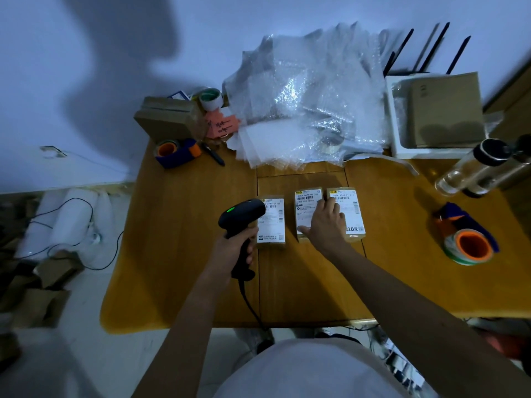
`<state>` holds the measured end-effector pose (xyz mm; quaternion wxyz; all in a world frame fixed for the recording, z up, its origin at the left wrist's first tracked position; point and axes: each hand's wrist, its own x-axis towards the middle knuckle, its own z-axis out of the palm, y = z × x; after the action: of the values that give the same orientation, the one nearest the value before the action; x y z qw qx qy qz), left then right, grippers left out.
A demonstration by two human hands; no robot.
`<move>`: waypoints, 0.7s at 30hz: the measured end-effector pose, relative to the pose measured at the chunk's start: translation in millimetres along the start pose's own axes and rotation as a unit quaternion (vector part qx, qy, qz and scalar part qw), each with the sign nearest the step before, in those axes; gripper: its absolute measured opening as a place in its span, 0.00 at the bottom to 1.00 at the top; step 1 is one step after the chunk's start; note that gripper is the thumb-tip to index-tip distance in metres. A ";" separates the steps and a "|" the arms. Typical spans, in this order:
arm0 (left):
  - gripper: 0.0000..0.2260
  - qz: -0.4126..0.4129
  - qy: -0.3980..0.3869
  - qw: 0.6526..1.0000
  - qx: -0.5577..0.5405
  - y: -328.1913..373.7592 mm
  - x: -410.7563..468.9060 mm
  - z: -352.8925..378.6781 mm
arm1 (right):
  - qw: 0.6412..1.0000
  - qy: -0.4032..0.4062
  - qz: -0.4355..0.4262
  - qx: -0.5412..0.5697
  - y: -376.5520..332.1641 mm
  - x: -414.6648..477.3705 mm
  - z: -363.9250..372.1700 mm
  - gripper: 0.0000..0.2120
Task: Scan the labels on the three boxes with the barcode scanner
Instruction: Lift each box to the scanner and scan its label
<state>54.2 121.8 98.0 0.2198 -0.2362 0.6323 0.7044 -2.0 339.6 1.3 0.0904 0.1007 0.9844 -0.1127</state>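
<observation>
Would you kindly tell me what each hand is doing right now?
Left hand: closed around the barcode scanner handle.
Right hand: open, resting flat on the middle box and right box, holding nothing.

"20元" on right box's label (349,214)

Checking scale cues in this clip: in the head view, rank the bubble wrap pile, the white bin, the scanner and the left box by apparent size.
1. Bubble wrap pile
2. White bin
3. Scanner and left box: too close to rank, and the scanner hides part of the box.
</observation>
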 end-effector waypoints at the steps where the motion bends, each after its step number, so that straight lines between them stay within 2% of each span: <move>1: 0.10 0.000 0.001 1.000 -0.002 -0.5 -0.3 0.1 | 1.000 0.007 -0.002 -0.001 -1.8 -0.4 0.5 0.44; 6: 0.09 0.001 -0.003 1.000 0.006 -3.5 -0.1 -4.4 | 1.000 0.015 -0.005 0.001 -11.5 -2.7 0.2 0.48; 10: 0.09 0.008 -0.009 1.000 0.009 -4.8 1.8 -10.1 | 0.999 0.011 -0.003 0.048 -17.0 -2.5 4.0 0.50; 21: 0.10 0.007 -0.007 1.000 0.006 -6.5 9.1 -17.5 | 0.992 -0.076 0.045 0.093 -22.9 2.5 2.5 0.58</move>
<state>51.9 105.2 85.8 0.2206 -0.2260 0.6365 0.7037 -9.1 317.5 3.1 0.1601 0.1436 0.9545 -0.2065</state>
